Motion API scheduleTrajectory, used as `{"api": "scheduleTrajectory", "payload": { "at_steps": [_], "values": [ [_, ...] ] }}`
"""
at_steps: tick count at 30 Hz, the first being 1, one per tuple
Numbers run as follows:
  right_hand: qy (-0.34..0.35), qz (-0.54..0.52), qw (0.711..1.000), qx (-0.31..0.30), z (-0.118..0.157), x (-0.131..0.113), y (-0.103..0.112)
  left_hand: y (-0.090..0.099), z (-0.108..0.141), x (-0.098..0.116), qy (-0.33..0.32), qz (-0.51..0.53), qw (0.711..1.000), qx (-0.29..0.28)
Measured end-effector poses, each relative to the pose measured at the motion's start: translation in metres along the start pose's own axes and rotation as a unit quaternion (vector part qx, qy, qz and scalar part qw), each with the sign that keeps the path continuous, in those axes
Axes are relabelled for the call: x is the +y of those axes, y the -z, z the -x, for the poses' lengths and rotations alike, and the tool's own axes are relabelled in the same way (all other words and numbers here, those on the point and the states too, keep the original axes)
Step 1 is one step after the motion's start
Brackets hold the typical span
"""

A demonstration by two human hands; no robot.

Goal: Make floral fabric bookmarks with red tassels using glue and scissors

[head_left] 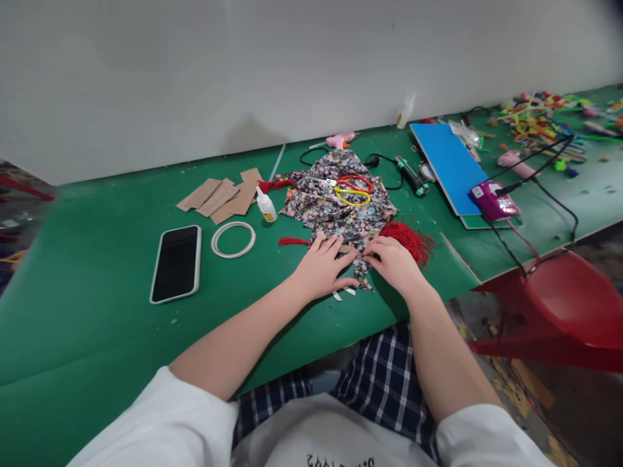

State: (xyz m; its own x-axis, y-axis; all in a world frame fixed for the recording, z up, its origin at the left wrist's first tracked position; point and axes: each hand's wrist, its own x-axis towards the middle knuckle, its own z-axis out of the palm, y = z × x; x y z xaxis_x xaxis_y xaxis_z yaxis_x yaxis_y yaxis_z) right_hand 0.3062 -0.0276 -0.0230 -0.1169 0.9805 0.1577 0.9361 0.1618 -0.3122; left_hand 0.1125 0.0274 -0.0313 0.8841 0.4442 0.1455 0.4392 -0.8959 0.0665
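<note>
Fingers of the left hand lie spread and flat on floral fabric, probably to keep it from sliding; a narrow brown strip shows beneath them. Opposite, the right hand curls inward, thumb and fingertips drawn close together at the fabric's near part; whether they actually pinch it, I cannot tell. That cloth sits directly before the person, likely so both hands can reach it without stretching. It is thin, dark and crumpled, its small flowers broken by folds.

White slips poke out just below the left thumb. A red tassel lies to the left of the fingers, slim and fringed, while loose red yarn heaps in a stringy tangle beside the right hand. Scissors with red and yellow loops rest on the fabric, seemingly parked within reach.

Farther left come a white plastic bottle, upright, a smooth pale ring, overlapping matte brown card pieces and a glossy dark-screened phone, all on the green tabletop.
</note>
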Motion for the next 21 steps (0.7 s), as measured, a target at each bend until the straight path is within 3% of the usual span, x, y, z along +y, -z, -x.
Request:
{"api": "scheduleTrajectory", "payload": {
  "at_steps": [14, 18, 21],
  "values": [
    [-0.008, 0.019, 1.000, -0.014, 0.001, 0.000, 0.002, -0.003, -0.003, 0.000, 0.009, 0.000, 1.000, 0.027],
    [0.021, -0.008, 0.997, 0.078, -0.003, -0.008, 0.012, -0.006, -0.004, -0.001, 0.005, 0.005, 0.999, 0.042],
    [0.073, -0.050, 0.987, 0.132, -0.016, -0.033, 0.026, -0.008, -0.006, 0.000, 0.002, 0.008, 0.999, 0.041]
  ]
}}
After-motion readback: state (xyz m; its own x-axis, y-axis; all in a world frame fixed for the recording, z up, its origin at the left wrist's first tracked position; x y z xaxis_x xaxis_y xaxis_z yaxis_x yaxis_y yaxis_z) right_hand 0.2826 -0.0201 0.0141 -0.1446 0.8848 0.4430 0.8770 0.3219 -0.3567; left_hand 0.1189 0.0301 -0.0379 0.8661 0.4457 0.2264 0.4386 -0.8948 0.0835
